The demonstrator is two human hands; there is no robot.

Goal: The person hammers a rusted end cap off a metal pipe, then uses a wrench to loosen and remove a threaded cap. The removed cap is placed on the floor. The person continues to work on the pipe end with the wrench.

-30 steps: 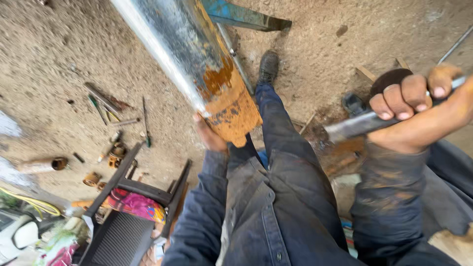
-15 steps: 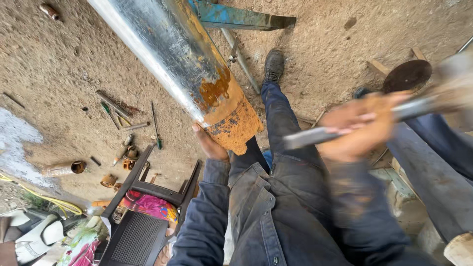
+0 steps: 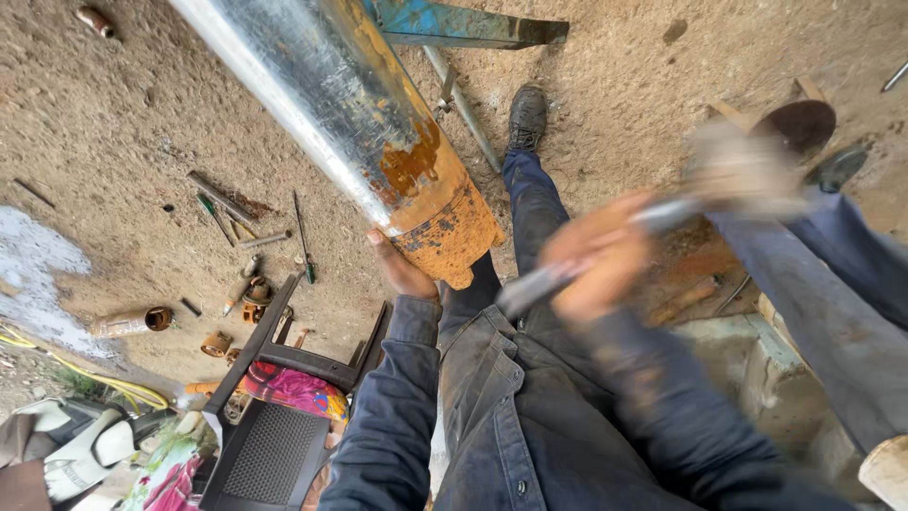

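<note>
- Right hand (image 3: pixel 601 260) grips a hammer (image 3: pixel 662 222), now blurred mid-swing, lower than before.
- Left hand (image 3: pixel 402 270) steadies the rusty pipe (image 3: pixel 416 180) end.

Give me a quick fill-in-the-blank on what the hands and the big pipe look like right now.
1. The left hand presses against the ____ end of the large metal pipe.
2. The right hand grips the handle of a hammer that shows ____ in the picture, as from a swing.
3. Below the pipe, on the dirt ground, stands a black ____ with bright cloth on it.

Missing words: rusty; blurred; chair
</note>
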